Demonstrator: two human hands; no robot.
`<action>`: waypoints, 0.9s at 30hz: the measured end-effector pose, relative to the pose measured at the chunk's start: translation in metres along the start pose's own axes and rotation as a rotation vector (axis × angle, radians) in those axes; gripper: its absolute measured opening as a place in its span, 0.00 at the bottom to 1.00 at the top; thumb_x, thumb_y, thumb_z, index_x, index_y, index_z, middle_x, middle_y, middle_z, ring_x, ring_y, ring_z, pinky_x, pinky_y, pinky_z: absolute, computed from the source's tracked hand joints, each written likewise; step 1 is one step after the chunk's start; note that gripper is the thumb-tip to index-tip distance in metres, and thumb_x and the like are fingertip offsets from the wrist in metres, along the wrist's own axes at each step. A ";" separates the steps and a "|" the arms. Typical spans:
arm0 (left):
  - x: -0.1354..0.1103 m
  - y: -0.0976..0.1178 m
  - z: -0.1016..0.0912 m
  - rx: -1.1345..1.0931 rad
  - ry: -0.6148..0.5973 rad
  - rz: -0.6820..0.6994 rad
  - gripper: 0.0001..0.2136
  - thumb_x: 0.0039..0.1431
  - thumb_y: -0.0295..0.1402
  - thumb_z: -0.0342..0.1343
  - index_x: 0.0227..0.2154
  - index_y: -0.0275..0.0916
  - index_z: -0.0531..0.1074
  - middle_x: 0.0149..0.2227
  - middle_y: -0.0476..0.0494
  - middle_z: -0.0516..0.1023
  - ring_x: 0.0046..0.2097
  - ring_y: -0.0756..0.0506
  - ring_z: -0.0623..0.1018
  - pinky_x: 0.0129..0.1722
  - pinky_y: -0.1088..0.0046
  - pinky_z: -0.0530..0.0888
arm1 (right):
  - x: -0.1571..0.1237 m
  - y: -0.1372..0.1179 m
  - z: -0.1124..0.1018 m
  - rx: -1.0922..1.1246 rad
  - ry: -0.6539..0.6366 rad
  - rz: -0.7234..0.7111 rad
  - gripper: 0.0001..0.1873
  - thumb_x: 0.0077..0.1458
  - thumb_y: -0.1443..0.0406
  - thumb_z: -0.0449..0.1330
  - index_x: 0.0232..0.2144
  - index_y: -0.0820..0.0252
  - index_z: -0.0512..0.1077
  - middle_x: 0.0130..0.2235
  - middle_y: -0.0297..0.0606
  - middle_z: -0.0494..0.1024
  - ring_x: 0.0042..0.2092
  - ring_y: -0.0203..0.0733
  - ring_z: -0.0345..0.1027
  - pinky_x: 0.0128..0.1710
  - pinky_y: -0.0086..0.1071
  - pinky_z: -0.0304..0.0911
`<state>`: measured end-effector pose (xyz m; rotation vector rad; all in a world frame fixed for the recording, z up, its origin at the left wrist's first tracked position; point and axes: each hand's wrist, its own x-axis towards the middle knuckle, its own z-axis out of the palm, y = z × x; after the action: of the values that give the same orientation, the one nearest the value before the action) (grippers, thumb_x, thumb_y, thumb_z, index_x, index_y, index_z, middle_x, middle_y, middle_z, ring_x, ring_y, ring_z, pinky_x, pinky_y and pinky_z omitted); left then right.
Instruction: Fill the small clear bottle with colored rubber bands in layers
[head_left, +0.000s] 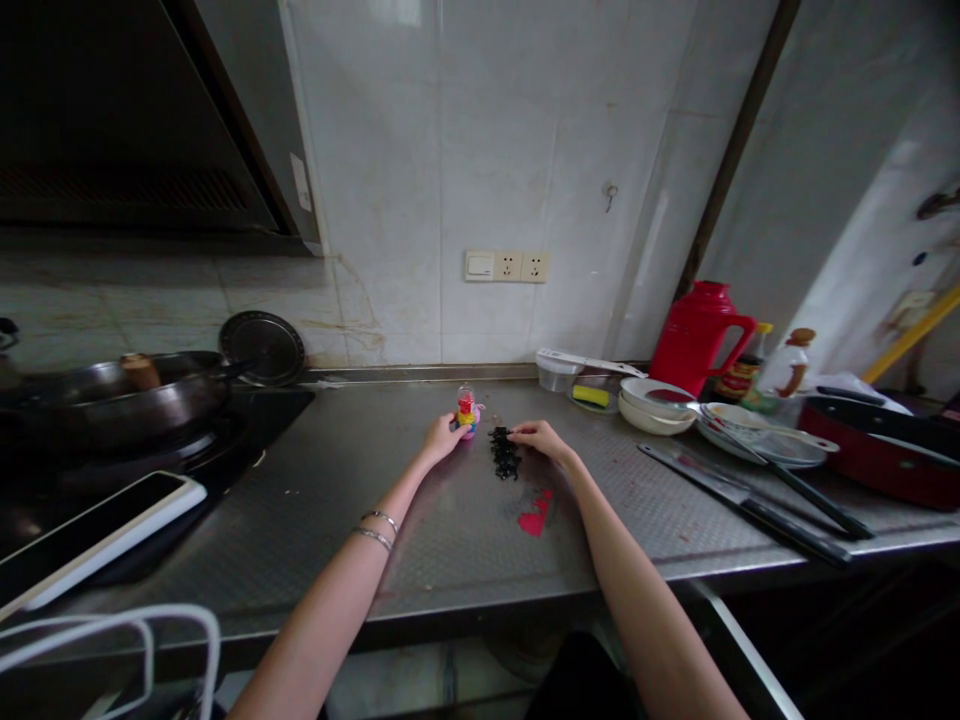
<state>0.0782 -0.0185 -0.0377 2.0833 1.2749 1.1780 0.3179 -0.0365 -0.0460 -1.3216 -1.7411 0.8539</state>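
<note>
My left hand (444, 436) is closed around a small bottle (466, 408) with a clear top and red, yellow, blue and pink colours, standing upright on the steel counter. My right hand (541, 438) reaches the upper right edge of a heap of small black pieces (505, 456), its thumb and fingers pinched together. Whether a black piece sits between those fingertips is too small to make out. Nearer to me, left of my right forearm, lies a torn-looking red flat piece (535, 515).
Left are a pan (112, 415) on the stove and a white-edged phone-like device (112, 545). Right are a red thermos jug (694, 340), stacked bowls (656, 415), a yellow sponge (591, 396), a long knife (697, 475) and a red pot (877, 455). Wall sockets (507, 266) are behind.
</note>
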 end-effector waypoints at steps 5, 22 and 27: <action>0.002 -0.001 0.002 -0.001 0.004 -0.029 0.18 0.47 0.37 0.55 0.41 0.34 0.70 0.41 0.37 0.75 0.41 0.42 0.74 0.43 0.67 0.67 | -0.001 -0.001 0.002 0.054 0.022 0.056 0.25 0.34 0.52 0.62 0.31 0.67 0.73 0.23 0.35 0.71 0.24 0.31 0.59 0.24 0.26 0.53; 0.002 -0.005 0.002 -0.008 -0.001 0.020 0.18 0.49 0.38 0.54 0.42 0.35 0.70 0.42 0.38 0.74 0.42 0.43 0.73 0.43 0.68 0.67 | -0.001 -0.004 0.002 0.064 -0.013 0.042 0.22 0.33 0.52 0.62 0.26 0.66 0.74 0.23 0.33 0.71 0.25 0.31 0.58 0.26 0.26 0.52; 0.003 -0.005 0.003 0.003 0.004 0.007 0.16 0.49 0.37 0.54 0.40 0.34 0.70 0.41 0.38 0.75 0.41 0.43 0.73 0.42 0.69 0.67 | -0.002 -0.005 0.002 0.017 -0.025 0.046 0.22 0.35 0.51 0.60 0.26 0.66 0.74 0.22 0.32 0.70 0.22 0.30 0.56 0.22 0.25 0.50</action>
<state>0.0789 -0.0139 -0.0414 2.0896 1.2734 1.1848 0.3142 -0.0394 -0.0425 -1.3501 -1.7246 0.9125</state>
